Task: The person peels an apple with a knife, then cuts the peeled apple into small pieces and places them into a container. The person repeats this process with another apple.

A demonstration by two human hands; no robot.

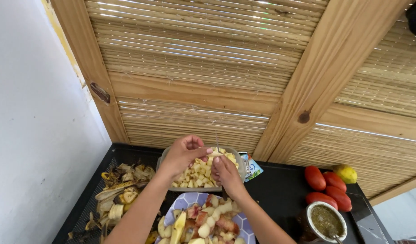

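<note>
My left hand (183, 153) holds a pale piece of fruit (215, 154) over a clear rectangular container (162, 159) filled with diced fruit. My right hand (225, 174) meets it from the right and grips a thin knife whose blade (217, 141) points up beside the fruit piece. Below both hands sits a purple patterned plate (244, 222) piled with apple pieces, some with red skin. Both forearms reach in from the bottom edge.
Banana peels (120, 190) lie in a heap at the left on the black counter (275, 190). Red tomatoes (327, 187) and a yellow lemon (346, 173) lie at the right, with a jar of green paste (325, 220) and a small packet (250, 166). A wood-and-reed wall stands behind.
</note>
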